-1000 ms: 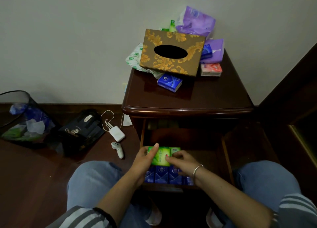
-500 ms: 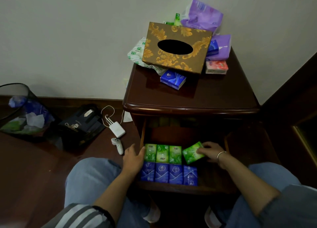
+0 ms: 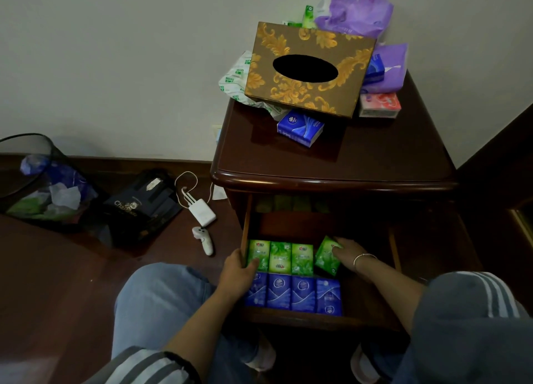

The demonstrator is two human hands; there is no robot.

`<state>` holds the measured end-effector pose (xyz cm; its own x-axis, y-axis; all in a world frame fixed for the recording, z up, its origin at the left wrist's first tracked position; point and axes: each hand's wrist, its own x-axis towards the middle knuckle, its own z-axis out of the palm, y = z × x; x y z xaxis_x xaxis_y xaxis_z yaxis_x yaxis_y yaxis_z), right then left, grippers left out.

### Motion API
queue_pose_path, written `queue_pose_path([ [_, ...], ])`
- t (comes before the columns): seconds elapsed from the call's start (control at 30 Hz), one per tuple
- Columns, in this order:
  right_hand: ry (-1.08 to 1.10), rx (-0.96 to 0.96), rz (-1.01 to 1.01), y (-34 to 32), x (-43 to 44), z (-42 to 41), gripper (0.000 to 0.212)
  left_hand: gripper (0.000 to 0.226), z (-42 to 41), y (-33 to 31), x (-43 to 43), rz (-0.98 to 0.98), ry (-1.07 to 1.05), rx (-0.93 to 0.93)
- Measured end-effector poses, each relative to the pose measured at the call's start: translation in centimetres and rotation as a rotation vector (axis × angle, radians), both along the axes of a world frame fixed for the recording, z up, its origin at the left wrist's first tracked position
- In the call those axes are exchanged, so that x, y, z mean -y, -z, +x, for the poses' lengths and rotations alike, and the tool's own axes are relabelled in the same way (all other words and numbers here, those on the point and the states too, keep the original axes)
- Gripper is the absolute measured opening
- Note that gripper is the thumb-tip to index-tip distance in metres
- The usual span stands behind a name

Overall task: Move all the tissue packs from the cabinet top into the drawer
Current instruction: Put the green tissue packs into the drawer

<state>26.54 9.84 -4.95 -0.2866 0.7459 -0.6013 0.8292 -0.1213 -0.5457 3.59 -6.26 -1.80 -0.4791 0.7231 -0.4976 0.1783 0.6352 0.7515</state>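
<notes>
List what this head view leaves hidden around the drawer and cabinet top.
Back of the drawer, head view: dark under the cabinet top; dim green shapes unidentifiable.
Pile behind the tissue box: box hides it; pack count uncertain.
Left hand: its fingers hidden beneath its own back.
Leftmost blue pack: partly covered by the left forearm.
Tilted green pack: right edge under the gripping right hand.

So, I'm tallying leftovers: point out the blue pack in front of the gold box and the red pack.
blue pack (image 3: 300, 127), head view, its printed top face.
red pack (image 3: 380, 103), head view, its top face.
</notes>
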Motion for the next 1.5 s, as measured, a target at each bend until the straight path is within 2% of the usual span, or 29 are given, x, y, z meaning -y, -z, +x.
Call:
queue_pose_path([
  [0.23, -0.224, 0.076, 0.018, 0.4, 0.8, -0.4, 0.047, 0.021, 0.0, 0.1, -0.1, -0.019, -0.005, -0.028],
  [0.33, -0.208, 0.023, -0.046, 0.3, 1.1, -0.9, 0.049, 0.023, 0.0, 0.1, -0.1, -0.016, 0.0, -0.042],
  [0.4, -0.116, -0.048, -0.079, 0.2, 1.5, -0.9, 0.056, 0.021, 0.0, 0.1, -0.1, -0.017, 0.004, -0.041],
  [0.47, 0.097, -0.175, -0.122, 0.0, 2.2, -0.7, 0.063, 0.021, -0.1, 0.1, 0.0, -0.02, 0.007, -0.037],
  [0.53, 0.332, -0.269, -0.178, -0.3, 2.6, -0.2, 0.061, 0.024, -0.1, 0.3, 0.0, -0.017, 0.014, -0.029],
  [0.63, 0.602, -0.259, -0.363, -0.8, 2.8, 0.6, 0.055, 0.026, -0.2, 0.3, 0.0, -0.022, 0.022, -0.016],
  [0.73, 0.628, -0.194, -0.579, -1.3, 4.0, 0.9, 0.064, 0.023, -0.2, 0.4, 0.0, -0.019, 0.019, -0.023],
  [0.83, 0.598, -0.25, -0.705, -1.7, 5.5, 0.2, 0.073, 0.019, -0.2, 0.2, 0.0, -0.011, 0.011, -0.029],
  [1.07, 0.66, -0.352, -0.708, -2.8, 6.5, 0.7, 0.085, 0.015, -0.1, -0.4, 0.5, 0.006, 0.038, 0.02],
  [1.2, 0.64, -0.237, -0.478, -4.1, 6.1, 0.6, 0.08, 0.009, 0.1, -1.5, 0.8, 0.021, 0.061, -0.013],
  [1.27, 0.606, -0.299, -0.469, -5.7, 5.9, 0.4, 0.072, 0.004, 0.1, -2.8, 0.7, 0.049, 0.071, -0.086],
  [1.37, 0.405, -0.311, -0.442, -10.1, 5.8, 1.1, 0.067, 0.019, -0.1, -5.6, 0.4, 0.113, 0.107, -0.171],
  [1.43, 0.253, -0.337, -0.384, -13.4, 5.7, 2.1, 0.066, 0.006, -0.8, -7.7, 0.1, 0.133, 0.144, -0.207],
  [1.5, 0.154, -0.403, -0.29, -16.9, 5.1, 3.1, 0.058, 0.022, -2.0, -10.0, -0.5, 0.145, 0.217, -0.297],
])
